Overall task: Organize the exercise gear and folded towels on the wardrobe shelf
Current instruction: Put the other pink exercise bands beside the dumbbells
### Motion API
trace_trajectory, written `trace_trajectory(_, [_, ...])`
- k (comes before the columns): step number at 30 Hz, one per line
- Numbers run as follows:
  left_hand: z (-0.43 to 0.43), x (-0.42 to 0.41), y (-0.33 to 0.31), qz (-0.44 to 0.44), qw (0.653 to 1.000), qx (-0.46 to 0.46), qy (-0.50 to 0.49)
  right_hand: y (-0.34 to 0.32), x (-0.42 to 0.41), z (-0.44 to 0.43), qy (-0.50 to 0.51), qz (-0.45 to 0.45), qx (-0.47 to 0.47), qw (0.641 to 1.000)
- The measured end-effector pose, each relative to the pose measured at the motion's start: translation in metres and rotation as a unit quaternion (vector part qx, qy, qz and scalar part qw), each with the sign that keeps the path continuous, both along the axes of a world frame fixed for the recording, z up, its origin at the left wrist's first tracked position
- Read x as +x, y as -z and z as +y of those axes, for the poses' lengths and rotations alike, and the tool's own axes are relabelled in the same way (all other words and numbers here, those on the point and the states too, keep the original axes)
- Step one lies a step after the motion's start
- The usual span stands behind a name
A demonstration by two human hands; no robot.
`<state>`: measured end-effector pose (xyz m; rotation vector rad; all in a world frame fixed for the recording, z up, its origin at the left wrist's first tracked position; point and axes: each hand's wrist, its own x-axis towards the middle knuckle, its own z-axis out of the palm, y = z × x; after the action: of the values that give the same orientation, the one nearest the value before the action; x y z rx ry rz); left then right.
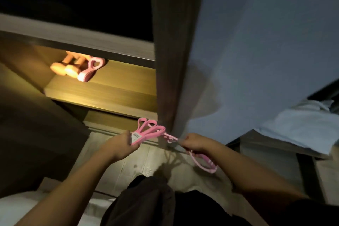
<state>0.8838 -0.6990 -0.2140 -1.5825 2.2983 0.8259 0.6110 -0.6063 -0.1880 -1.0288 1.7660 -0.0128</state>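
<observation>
My left hand grips a pink resistance band by its labelled end, its loops fanning up toward the wardrobe. My right hand is closed on another stretch of pink band, whose loop hangs down below it. A thin pink strand runs between the two hands. On the lit wardrobe shelf lie pink dumbbells with a folded pink band next to them, all blurred. White folded towels rest on a surface at the right.
A dark wooden wardrobe side panel stands upright between the shelf and a pale blue wall. The upper wardrobe compartment is dark. Below are light floor tiles, my dark clothing, and white bedding at the lower left.
</observation>
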Motion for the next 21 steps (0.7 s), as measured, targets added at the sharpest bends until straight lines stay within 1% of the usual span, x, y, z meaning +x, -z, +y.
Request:
trace_trajectory(3, [-0.019, 0.056, 0.002, 0.035, 0.996, 0.012, -0.076, -0.003, 0.055, -0.043, 0.018, -0.03, -0.008, 0.999])
trace_trajectory(5, [-0.03, 0.093, 0.005, 0.068, 0.989, 0.017, -0.134, -0.003, 0.091, -0.072, 0.038, -0.067, 0.009, 0.997])
trace_trajectory(8, [-0.044, 0.135, 0.0, 0.087, 0.976, 0.007, -0.198, -0.008, 0.13, -0.112, 0.059, -0.139, 0.04, 0.988])
trace_trajectory(10, [-0.052, 0.159, -0.007, 0.118, 0.962, 0.014, -0.245, -0.016, 0.153, -0.137, 0.071, -0.178, 0.032, 0.981])
trace_trajectory(12, [-0.059, 0.176, -0.009, 0.127, 0.953, 0.023, -0.276, -0.019, 0.171, -0.156, 0.096, -0.208, 0.02, 0.973])
trace_trajectory(15, [-0.073, 0.193, -0.006, 0.122, 0.942, 0.026, -0.311, -0.018, 0.192, -0.185, 0.121, -0.231, -0.004, 0.965])
trace_trajectory(21, [-0.102, 0.205, 0.002, 0.146, 0.916, 0.013, -0.372, -0.014, 0.216, -0.236, 0.131, -0.282, -0.033, 0.95])
